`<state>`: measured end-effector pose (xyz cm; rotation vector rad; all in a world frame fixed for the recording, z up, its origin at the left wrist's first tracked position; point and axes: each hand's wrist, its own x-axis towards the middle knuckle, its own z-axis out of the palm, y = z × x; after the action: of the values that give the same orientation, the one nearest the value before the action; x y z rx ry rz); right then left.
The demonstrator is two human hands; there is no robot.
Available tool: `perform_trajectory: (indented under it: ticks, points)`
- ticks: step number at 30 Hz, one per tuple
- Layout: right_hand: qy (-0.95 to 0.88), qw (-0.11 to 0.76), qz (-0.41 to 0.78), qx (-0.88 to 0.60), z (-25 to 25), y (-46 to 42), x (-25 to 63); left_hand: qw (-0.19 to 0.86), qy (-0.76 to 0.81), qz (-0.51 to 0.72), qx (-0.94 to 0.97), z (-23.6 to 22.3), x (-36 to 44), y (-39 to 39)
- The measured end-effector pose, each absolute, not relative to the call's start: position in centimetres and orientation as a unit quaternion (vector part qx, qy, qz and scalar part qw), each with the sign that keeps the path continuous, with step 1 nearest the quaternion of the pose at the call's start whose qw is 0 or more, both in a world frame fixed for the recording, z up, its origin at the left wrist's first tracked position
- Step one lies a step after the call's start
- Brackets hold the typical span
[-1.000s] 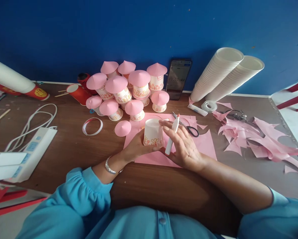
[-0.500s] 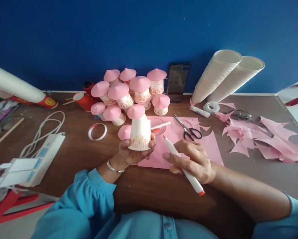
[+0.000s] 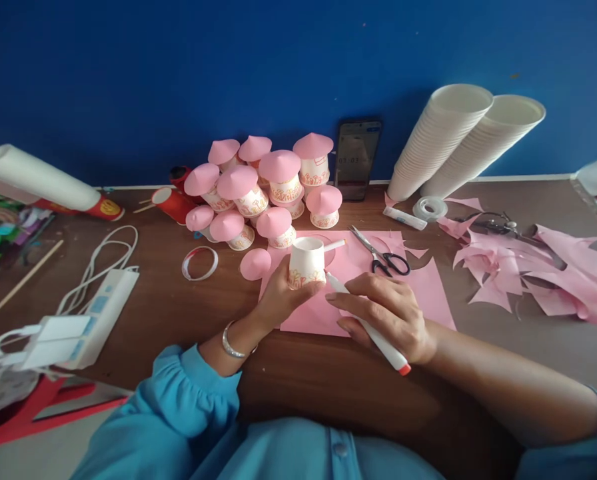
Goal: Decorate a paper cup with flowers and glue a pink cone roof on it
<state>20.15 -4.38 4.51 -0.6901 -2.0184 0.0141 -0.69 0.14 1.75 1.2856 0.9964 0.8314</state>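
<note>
My left hand [image 3: 289, 289] is closed around a white paper cup [image 3: 306, 257] whose lower part carries red and yellow drawings. Its round end faces up and tilts toward me. In my right hand [image 3: 386, 317] is a white marker [image 3: 371, 327] with a red end cap, its tip at the cup's right side; whether it touches I cannot tell. Beneath both hands lies a pink paper sheet [image 3: 431, 293]. Behind the cup, another marker [image 3: 335, 244] rests on that sheet. Several decorated cups with pink cone roofs [image 3: 280, 167] stand beyond, and a loose pink cone [image 3: 255, 265] lies left of the cup.
Scissors [image 3: 381, 253] lie on the pink sheet. Tall cup stacks [image 3: 441, 140] and a phone [image 3: 358, 160] lean at the blue wall. Pink scraps [image 3: 498, 267] cover the right side. A tape roll [image 3: 200, 263] and power strip [image 3: 101, 320] lie left.
My left hand has turned the cup and shifted it right, so its round end now shows. The marker tip in my right hand is now beside the cup.
</note>
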Motion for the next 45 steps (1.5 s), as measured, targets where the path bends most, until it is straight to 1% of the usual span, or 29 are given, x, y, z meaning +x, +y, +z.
perform_trajectory:
  ticks: [4, 9, 12, 16, 22, 25, 45]
  points:
    - [-0.834, 0.469, -0.006, -0.292, 4.0, -4.3, 19.4, 0.521, 0.458, 0.345, 0.632, 1.5, -0.3, -0.4]
    - [-0.848, 0.447, -0.054, -0.278, 4.2, -4.1, 19.0, 0.487, 0.468, 0.346, 0.652, 1.5, -0.1, -0.7]
    - [-0.851, 0.444, -0.062, -0.273, 4.3, -4.0, 19.0, 0.482, 0.461, 0.360, 0.653, 1.5, 0.1, -0.8]
    - [-0.854, 0.439, -0.060, -0.274, 4.5, -4.0, 19.0, 0.506, 0.447, 0.375, 0.635, 1.6, -0.1, -0.6]
    - [-0.852, 0.442, -0.064, -0.273, 4.7, -3.8, 18.9, 0.644, 0.412, 0.339, 0.549, 1.6, -0.9, 0.3]
    - [-0.849, 0.446, -0.061, -0.277, 4.7, -3.7, 19.0, 0.677, 0.387, 0.333, 0.530, 1.7, -0.9, 0.5]
    - [-0.849, 0.426, -0.064, -0.306, 4.2, -3.6, 19.2, 0.668, 0.412, 0.304, 0.541, 1.8, -1.0, 0.6]
